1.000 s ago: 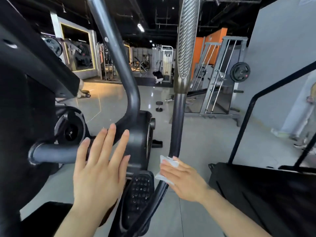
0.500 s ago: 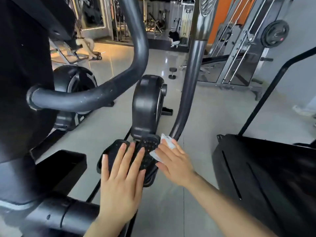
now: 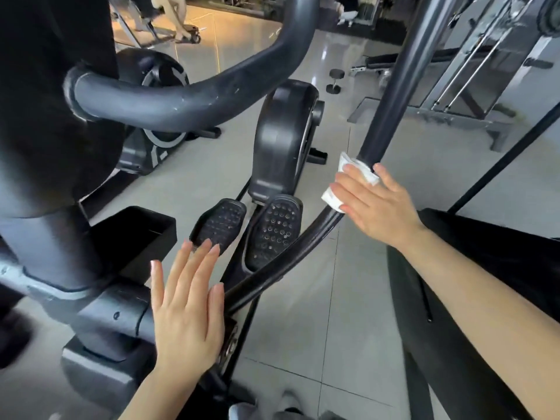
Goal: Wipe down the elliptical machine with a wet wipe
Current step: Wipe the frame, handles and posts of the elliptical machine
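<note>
The right hand (image 3: pixel 375 201) presses a folded wet wipe (image 3: pixel 351 180) around the elliptical's curved swing bar (image 3: pixel 375 128), having slid down it since a second ago. The left hand (image 3: pixel 188 301) hovers spread, holding nothing. Lower bar remains unwiped.

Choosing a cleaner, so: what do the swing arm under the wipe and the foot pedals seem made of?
Swing arm: looks like glossy dark-painted metal tube, showing long highlights. Foot pedals: probably matte black moulded plastic or rubber, covered in raised studs. Wet wipe: thin crumpled white fabric.
</note>
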`<action>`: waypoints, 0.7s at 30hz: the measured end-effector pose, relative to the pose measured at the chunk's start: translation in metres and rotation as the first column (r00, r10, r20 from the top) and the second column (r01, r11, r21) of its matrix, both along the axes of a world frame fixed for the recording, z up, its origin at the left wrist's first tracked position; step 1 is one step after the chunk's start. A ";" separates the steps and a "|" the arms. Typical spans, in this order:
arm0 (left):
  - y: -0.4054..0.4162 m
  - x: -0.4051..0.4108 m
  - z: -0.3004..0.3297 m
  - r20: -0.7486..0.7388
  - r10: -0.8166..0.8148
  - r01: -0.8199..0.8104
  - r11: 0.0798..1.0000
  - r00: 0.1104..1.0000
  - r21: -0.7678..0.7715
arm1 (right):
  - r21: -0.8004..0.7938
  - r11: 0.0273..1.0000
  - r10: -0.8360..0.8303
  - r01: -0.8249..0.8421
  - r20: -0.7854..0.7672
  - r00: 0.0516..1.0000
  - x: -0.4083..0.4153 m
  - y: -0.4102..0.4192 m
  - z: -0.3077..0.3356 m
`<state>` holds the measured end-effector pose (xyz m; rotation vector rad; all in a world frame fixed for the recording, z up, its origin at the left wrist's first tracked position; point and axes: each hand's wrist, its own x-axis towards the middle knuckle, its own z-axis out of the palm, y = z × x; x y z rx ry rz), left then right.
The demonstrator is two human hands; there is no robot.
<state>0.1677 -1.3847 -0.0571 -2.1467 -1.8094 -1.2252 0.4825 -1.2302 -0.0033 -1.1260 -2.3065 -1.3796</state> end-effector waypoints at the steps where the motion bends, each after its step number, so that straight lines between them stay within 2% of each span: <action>1: -0.001 0.000 0.000 0.016 0.000 0.000 1.000 1.000 0.017 | -0.015 1.000 -0.003 0.002 -0.065 0.998 -0.007 -0.003 -0.014; 4: -0.003 -0.003 0.002 0.089 0.015 -0.019 0.999 0.996 0.046 | -0.203 0.977 -0.003 -0.068 -0.326 0.945 -0.054 -0.041 -0.067; 6: -0.006 -0.015 0.000 0.050 0.070 -0.073 0.996 0.996 0.053 | -0.302 0.935 0.000 -0.185 -0.523 0.852 -0.093 -0.073 -0.087; 7: -0.007 -0.023 -0.002 0.012 0.107 -0.107 0.993 0.994 0.047 | -0.324 0.915 0.001 -0.239 -0.592 0.806 -0.112 -0.086 -0.093; 9: -0.008 -0.034 -0.007 -0.031 0.164 -0.164 0.986 0.986 0.006 | -0.345 0.896 0.002 -0.280 -0.627 0.779 -0.139 -0.107 -0.099; 12: -0.007 -0.038 -0.014 -0.032 0.173 -0.174 0.984 0.984 -0.036 | -0.309 0.914 0.068 -0.264 -0.525 0.848 -0.145 -0.110 -0.099; 16: -0.006 -0.038 -0.018 -0.065 0.152 -0.154 0.988 0.986 -0.027 | -0.310 0.906 0.212 -0.288 -0.256 0.943 -0.117 -0.088 -0.088; 19: -0.006 -0.040 -0.020 -0.057 0.157 -0.159 0.987 0.986 -0.017 | -0.278 0.949 0.128 -0.150 -0.097 0.987 -0.070 -0.051 -0.064; 21: -0.004 -0.040 -0.021 -0.054 0.164 -0.164 0.986 0.985 0.001 | -0.232 0.971 0.040 -0.060 -0.087 0.995 -0.049 -0.039 -0.053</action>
